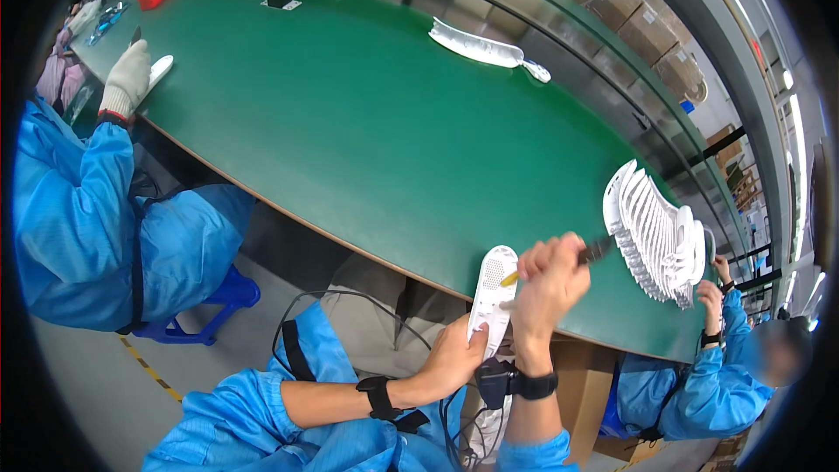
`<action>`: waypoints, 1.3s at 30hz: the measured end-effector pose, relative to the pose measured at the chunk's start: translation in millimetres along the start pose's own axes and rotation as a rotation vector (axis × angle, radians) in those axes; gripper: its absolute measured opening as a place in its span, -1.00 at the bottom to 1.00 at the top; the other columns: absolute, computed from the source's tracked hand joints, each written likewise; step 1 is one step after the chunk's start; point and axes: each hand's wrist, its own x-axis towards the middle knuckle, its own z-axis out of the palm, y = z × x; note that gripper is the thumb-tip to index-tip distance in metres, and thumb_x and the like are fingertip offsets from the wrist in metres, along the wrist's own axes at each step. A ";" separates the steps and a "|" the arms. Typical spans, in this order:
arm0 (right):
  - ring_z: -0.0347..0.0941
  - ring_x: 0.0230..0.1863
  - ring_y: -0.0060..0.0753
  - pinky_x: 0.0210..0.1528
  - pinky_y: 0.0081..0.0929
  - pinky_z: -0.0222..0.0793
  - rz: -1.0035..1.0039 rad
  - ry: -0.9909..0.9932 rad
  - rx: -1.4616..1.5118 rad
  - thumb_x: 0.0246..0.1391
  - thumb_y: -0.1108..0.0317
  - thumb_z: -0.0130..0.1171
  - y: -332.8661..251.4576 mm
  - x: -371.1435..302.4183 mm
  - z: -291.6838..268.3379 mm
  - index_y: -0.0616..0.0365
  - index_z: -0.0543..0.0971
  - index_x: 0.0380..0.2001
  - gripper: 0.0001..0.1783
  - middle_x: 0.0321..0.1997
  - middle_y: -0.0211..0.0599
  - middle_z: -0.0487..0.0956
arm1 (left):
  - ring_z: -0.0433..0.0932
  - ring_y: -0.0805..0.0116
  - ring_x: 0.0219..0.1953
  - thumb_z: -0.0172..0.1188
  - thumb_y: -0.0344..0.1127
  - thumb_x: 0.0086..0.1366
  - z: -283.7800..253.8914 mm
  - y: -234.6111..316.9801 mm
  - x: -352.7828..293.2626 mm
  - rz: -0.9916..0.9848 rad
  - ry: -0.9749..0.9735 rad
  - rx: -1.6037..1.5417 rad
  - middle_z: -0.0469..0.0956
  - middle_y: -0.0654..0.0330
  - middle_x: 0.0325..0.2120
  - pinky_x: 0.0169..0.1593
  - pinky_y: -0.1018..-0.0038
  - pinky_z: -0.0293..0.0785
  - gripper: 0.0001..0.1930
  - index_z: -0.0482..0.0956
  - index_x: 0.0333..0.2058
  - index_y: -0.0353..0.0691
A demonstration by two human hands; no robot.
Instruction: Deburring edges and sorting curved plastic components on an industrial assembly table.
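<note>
My left hand (454,357) is closed around the lower part of a long white plastic shell (495,280) with rounded ends and a field of small holes at its top. The shell is held tilted at the table's near edge. Just to its right, my right hand (549,287) is wrapped around a slim tool (596,251). A dark end of the tool sticks out to the upper right, and a yellow end points at the shell. Whether that end touches the shell I cannot tell, and the tool's middle is hidden by my fingers.
A row of stacked white shells (655,232) stands at the right of the green table (350,131). More white pieces (481,44) lie along the far edge. A gloved co-worker (128,79) sits at the left, another person (708,376) at the right. A cardboard box (584,385) stands below the table.
</note>
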 end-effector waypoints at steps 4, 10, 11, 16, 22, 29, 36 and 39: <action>-0.10 -0.72 -0.68 -0.65 -0.59 -0.08 -0.101 -0.029 0.061 0.26 0.25 -0.22 -14.4 -23.7 -10.0 0.06 0.04 -0.62 -0.63 -0.76 -0.55 0.00 | 0.41 0.52 -0.65 -0.13 -0.31 0.33 -6.7 22.0 -0.2 -0.269 -0.128 -0.130 0.47 0.20 -0.65 -0.55 0.53 0.32 -0.78 0.40 -0.25 -0.36; -0.15 -0.74 -0.66 -0.68 -0.57 -0.14 -0.151 0.062 0.042 0.25 0.22 -0.22 -4.0 -36.6 -8.2 0.05 0.01 -0.64 -0.60 -0.77 -0.53 -0.04 | 0.39 0.57 -0.67 -0.14 -0.31 0.34 -5.8 21.1 -1.2 -0.236 -0.107 -0.137 0.46 0.25 -0.68 -0.58 0.56 0.31 -0.79 0.39 -0.25 -0.34; -0.15 -0.74 -0.66 -0.68 -0.57 -0.14 -0.148 0.062 0.046 0.25 0.22 -0.22 -8.1 -34.5 -7.2 0.05 0.01 -0.64 -0.60 -0.77 -0.53 -0.04 | 0.39 0.57 -0.66 -0.14 -0.31 0.34 -6.1 20.3 -1.1 -0.255 -0.115 -0.196 0.46 0.25 -0.68 -0.57 0.55 0.31 -0.79 0.39 -0.25 -0.34; -0.16 -0.72 -0.67 -0.67 -0.59 -0.15 -0.184 0.020 0.049 0.26 0.21 -0.21 -4.7 -31.3 -4.1 0.03 0.02 -0.65 -0.59 -0.77 -0.55 -0.03 | 0.37 0.55 -0.64 -0.11 -0.31 0.33 -4.5 16.9 -0.3 -0.199 -0.078 -0.109 0.46 0.24 -0.68 -0.55 0.52 0.31 -0.78 0.42 -0.30 -0.36; -0.16 -0.73 -0.67 -0.68 -0.58 -0.15 -0.257 0.015 0.116 0.25 0.27 -0.21 -16.6 -37.0 -8.6 0.03 0.02 -0.63 -0.62 -0.75 -0.56 -0.05 | 0.36 0.56 -0.61 -0.11 -0.33 0.31 -8.8 31.0 -1.7 -0.223 -0.087 -0.078 0.45 0.23 -0.67 -0.54 0.50 0.30 -0.79 0.43 -0.30 -0.38; -0.16 -0.73 -0.66 -0.68 -0.57 -0.14 -0.151 0.000 0.087 0.25 0.26 -0.20 0.1 -38.9 -10.4 0.04 0.01 -0.63 -0.62 -0.76 -0.54 -0.03 | 0.33 0.58 -0.62 -0.10 -0.34 0.31 -8.1 21.7 -0.2 -0.167 -0.075 -0.049 0.43 0.24 -0.68 -0.56 0.51 0.27 -0.80 0.43 -0.31 -0.37; -0.13 -0.74 -0.66 -0.68 -0.57 -0.11 -0.123 0.021 0.064 0.24 0.27 -0.21 4.8 -31.8 -11.6 0.05 0.02 -0.63 -0.63 -0.77 -0.53 -0.02 | 0.42 0.55 -0.65 -0.17 -0.35 0.35 -6.8 12.3 4.5 -0.197 -0.155 -0.145 0.45 0.24 -0.69 -0.58 0.54 0.31 -0.79 0.39 -0.28 -0.38; -0.13 -0.74 -0.67 -0.68 -0.58 -0.13 -0.088 0.062 0.105 0.24 0.25 -0.20 -7.4 -31.9 -16.4 0.03 0.02 -0.63 -0.62 -0.77 -0.54 -0.05 | 0.44 0.51 -0.66 -0.18 -0.34 0.35 -6.3 23.0 2.3 -0.189 -0.154 -0.123 0.46 0.22 -0.67 -0.58 0.55 0.33 -0.78 0.39 -0.29 -0.37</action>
